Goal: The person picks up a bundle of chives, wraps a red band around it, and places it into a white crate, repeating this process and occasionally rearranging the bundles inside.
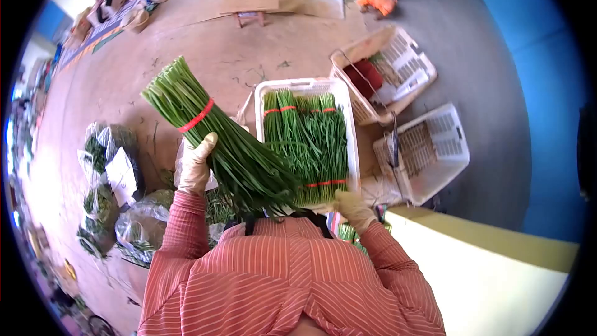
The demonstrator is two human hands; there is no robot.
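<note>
My gloved left hand (198, 160) is closed around a large bunch of green chives (233, 143), bound near its pale cut ends by a red band (196, 116). The bunch slants, cut ends up at the left, with its leafy tips hanging in front of my chest. My gloved right hand (354, 209) is at the near right corner of a white plastic crate (352, 143), fingers curled; what they hold, if anything, is hidden. Several banded chive bunches (311, 134) lie packed inside this crate, bands showing at its far and near ends.
Right of the full crate stand two more crates, one (407, 56) with a dark red item (364, 79) inside, the other (429, 155) tilted. Plastic bags of greens (143, 227) sit at left. A low wall (485, 255) runs at right. A small stool (250, 16) stands farther off.
</note>
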